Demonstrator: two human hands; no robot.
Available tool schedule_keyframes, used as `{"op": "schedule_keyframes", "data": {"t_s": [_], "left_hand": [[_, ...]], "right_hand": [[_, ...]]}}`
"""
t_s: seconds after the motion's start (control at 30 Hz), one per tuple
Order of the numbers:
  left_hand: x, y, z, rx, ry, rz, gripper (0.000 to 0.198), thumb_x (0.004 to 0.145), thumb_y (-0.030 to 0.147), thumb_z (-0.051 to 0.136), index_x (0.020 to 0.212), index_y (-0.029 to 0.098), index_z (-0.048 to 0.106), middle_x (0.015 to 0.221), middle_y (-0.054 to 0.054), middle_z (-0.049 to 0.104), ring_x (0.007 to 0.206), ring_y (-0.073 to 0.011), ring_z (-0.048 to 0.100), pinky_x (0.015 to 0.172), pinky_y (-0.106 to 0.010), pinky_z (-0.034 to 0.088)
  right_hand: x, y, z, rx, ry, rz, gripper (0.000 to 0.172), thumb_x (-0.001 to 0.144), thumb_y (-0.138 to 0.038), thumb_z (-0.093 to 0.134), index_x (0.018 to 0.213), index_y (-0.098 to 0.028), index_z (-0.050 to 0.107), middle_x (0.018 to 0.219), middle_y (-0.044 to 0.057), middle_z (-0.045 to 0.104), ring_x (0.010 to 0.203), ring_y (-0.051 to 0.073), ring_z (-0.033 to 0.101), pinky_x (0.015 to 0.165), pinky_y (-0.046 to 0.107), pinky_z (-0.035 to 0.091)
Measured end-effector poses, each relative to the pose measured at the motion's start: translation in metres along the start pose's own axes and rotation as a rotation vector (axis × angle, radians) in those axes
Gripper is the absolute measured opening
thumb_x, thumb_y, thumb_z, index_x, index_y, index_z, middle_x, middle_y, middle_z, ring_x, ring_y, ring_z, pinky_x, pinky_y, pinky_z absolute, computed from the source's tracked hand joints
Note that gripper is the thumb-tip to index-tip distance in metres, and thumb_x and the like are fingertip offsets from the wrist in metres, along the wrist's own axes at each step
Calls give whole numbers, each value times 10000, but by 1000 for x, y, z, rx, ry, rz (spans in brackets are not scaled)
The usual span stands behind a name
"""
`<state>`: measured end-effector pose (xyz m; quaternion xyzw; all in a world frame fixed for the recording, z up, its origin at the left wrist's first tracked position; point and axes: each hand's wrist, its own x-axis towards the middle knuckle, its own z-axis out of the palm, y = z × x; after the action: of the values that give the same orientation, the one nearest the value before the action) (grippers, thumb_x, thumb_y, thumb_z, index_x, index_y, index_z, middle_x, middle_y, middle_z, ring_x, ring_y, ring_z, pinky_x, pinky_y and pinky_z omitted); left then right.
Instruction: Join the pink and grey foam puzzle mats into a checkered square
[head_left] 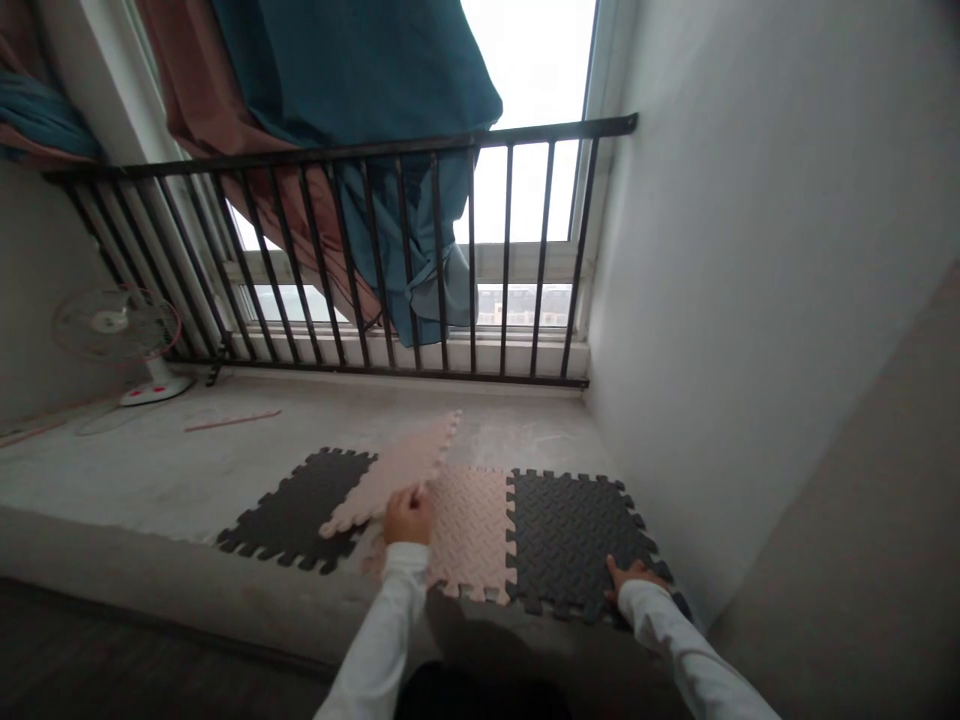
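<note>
My left hand [409, 515] is closed on the near edge of a pink foam mat tile [401, 465], which is tilted and slightly blurred. That tile overlaps a dark grey foam tile [292, 510] on the left. Under and beside the left hand lies another pink tile [476, 530], its toothed right edge against a second dark grey tile [566, 535]. On that right-hand grey tile's near right corner, my right hand [634, 577] rests with fingers stretched out over the surface.
A black metal railing [401, 260] runs along the window, with blue and pink curtains [360, 80] hanging behind it. A white fan [157, 380] stands at the far left. A thin pink strip [234, 421] lies on the concrete ledge [150, 480]. A white wall [720, 300] bounds the right.
</note>
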<state>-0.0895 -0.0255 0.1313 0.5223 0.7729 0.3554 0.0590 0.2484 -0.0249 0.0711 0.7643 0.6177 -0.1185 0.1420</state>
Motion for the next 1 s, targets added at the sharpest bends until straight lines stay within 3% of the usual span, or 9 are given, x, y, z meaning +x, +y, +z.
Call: {"op": "schedule_keyframes", "data": {"t_s": [0.07,0.13,0.23,0.37,0.47,0.57,0.67,0.83,1.0], "left_hand": [[-47,37,32,-123,-326,236,467,741,273,358,1142,82,502,1148,-95,554,1059,-179,477,950,-263,340],[-89,57,59,-194,-634,491,603,700,312,436,1275,154,349,1276,-41,451,1138,-167,419,985,-269,310],[-115,57,79,15,-795,424,682,675,304,468,1314,203,255,1372,-26,295,1244,-201,274,1047,-391,191],[-86,30,78,422,-675,67,721,706,353,449,1328,107,181,1414,-121,127,1289,-262,116,1036,-466,122],[-62,10,81,547,-639,-58,772,692,478,449,1328,130,186,1422,-129,69,1293,-283,49,1033,-474,83],[-57,-7,94,577,-654,-69,790,670,574,428,1328,212,181,1430,-80,50,1295,-277,9,1023,-501,60],[-61,-21,111,588,-582,-33,784,660,619,413,1319,251,200,1429,-73,84,1295,-279,18,1010,-526,55],[-65,-39,135,599,-467,-9,773,619,626,470,1290,290,282,1419,-71,157,1290,-300,68,994,-548,69],[-69,-46,140,598,-408,43,759,626,652,434,1280,287,309,1414,-77,167,1287,-308,82,988,-550,86]], "right_hand": [[-4,2,3,-12,-6,40,579,691,-312,525,1249,-233,391,1256,175,438,1105,313,448,846,474,386],[-7,10,11,5,7,57,558,719,-292,482,1262,-227,371,1301,151,394,1147,282,413,892,434,367],[-7,22,30,102,103,-2,513,755,-229,383,1264,-170,366,1296,107,415,1176,188,388,970,336,312],[-11,11,43,121,196,14,548,772,-250,334,1295,-93,296,1318,158,365,1211,199,336,1006,331,255],[-14,-23,31,86,174,60,631,750,-384,414,1321,-175,244,1368,175,264,1244,301,243,1002,462,205],[-9,-58,16,87,158,96,713,694,-540,458,1318,-286,225,1397,161,190,1248,367,179,969,554,156],[8,-76,9,109,155,163,734,673,-648,392,1309,-314,239,1396,175,178,1239,398,168,952,586,101],[49,-81,7,133,185,181,749,677,-676,344,1318,-311,214,1389,183,187,1230,411,179,944,602,37],[88,-80,-6,153,204,192,801,651,-737,268,1320,-301,212,1391,191,173,1232,416,161,930,611,0]]}}
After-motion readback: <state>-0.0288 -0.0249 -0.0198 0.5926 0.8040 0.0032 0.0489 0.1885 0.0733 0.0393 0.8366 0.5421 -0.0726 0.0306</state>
